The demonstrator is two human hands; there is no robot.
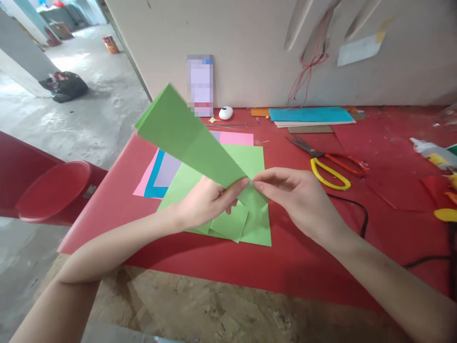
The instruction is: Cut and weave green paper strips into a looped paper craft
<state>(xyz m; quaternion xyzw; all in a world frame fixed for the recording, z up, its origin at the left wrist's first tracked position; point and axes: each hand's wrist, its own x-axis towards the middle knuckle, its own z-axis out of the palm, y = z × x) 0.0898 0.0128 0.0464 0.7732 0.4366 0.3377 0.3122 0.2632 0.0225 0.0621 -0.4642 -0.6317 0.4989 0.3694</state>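
Note:
A folded strip of green paper point(189, 138) slants up to the left above the table, its layers parting slightly at the far end. My left hand point(210, 200) is closed on its lower right part, thumb on top. At the narrow end, the thumb and index finger of my right hand point(296, 195) pinch the paper close to my left thumb. Beneath both hands lie green sheets point(259, 228), with smaller cut green pieces point(230, 221) on them. Pink, blue and lilac sheets point(153, 178) stick out from under the green ones at the left.
Scissors point(317, 155) with yellow and red handles lie right of the sheets. Behind are a phone point(200, 85) leaning on the wall, a white egg-shaped thing point(225, 113) and blue folded material point(310, 115). A glue bottle point(433, 152) and black cord point(364, 214) are at right; a red stool point(53, 190) stands left.

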